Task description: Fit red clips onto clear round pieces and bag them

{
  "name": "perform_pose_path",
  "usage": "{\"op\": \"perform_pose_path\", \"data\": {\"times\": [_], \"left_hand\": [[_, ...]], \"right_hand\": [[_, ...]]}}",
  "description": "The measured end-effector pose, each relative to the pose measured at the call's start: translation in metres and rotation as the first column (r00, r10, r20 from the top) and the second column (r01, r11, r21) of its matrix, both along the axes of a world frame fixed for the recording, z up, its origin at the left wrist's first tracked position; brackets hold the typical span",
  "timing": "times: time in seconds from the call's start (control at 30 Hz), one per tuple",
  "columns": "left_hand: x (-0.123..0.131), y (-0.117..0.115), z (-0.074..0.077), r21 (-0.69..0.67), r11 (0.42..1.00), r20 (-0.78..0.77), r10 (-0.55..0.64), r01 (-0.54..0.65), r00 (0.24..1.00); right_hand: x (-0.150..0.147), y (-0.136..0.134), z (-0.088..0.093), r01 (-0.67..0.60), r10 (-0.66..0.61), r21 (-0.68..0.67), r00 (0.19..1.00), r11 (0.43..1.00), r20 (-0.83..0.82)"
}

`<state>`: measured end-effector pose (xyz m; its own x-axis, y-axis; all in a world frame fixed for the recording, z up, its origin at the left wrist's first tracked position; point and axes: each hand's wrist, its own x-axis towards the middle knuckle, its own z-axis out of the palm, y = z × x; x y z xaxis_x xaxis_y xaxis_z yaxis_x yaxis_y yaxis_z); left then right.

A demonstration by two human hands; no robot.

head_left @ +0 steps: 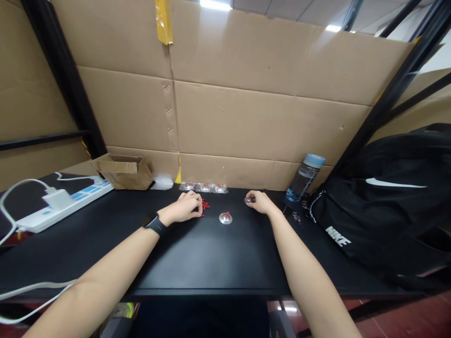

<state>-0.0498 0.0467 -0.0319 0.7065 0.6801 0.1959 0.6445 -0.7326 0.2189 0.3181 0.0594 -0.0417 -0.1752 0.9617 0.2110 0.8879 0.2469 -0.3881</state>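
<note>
Seemingly mid-pickup of small parts on the worktop (211, 253), the left hand (185, 208) lies curled against the red bits (205, 205), its grip unclear, while the right hand (260, 203) pinches a clear piece (248, 200), a cup (225, 218) lying between them; the next move likely calls for a fine fingertip pinch.

Red on black, in front of you

The small pieces (205, 204) at your left hand (185, 209) are red, and the clear disc (225, 218) has a red knob, both on a black table (211, 253). Your wristband (155, 224) is black. The cardboard wall (264, 117) is plain brown with yellow tape (164, 21). The power strip (66, 202) is white with blue patches, and the bag (387, 206) is black with white lettering.
</note>
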Motion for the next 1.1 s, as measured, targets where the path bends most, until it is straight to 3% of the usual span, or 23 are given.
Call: {"op": "perform_pose_path", "data": {"times": [0.23, 0.47, 0.6, 0.87, 0.97, 1.1], "left_hand": [[0.004, 0.000, 0.007, 0.146, 0.989, 0.183, -0.008, -0.019, 0.983], [0.008, -0.002, 0.018, 0.199, 0.980, 0.339, -0.046, -0.024, 0.940], [0.010, -0.008, 0.023, 0.206, 0.976, 0.384, -0.014, -0.071, 0.923], [0.026, -0.026, 0.026, 0.237, 0.963, 0.413, 0.015, -0.124, 0.911], [0.032, -0.033, 0.025, 0.274, 0.947, 0.428, 0.035, -0.167, 0.903], [0.035, -0.039, 0.025, 0.309, 0.934, 0.448, 0.025, -0.181, 0.894]], "right_hand": [[0.007, 0.000, 0.002, 0.027, -0.027, -0.009, 0.999, 1.000, -0.026], [0.003, -0.005, 0.011, -0.014, 0.019, 0.036, 0.990, 0.999, -0.143], [-0.025, -0.015, 0.023, -0.140, 0.185, 0.175, 0.942, 0.975, -0.279], [-0.104, -0.058, 0.039, -0.330, 0.441, 0.306, 0.776, 0.893, -0.451], [-0.120, -0.069, 0.040, -0.361, 0.490, 0.341, 0.728, 0.868, -0.479], [-0.130, -0.077, 0.041, -0.333, 0.490, 0.376, 0.727, 0.865, -0.481]]}}
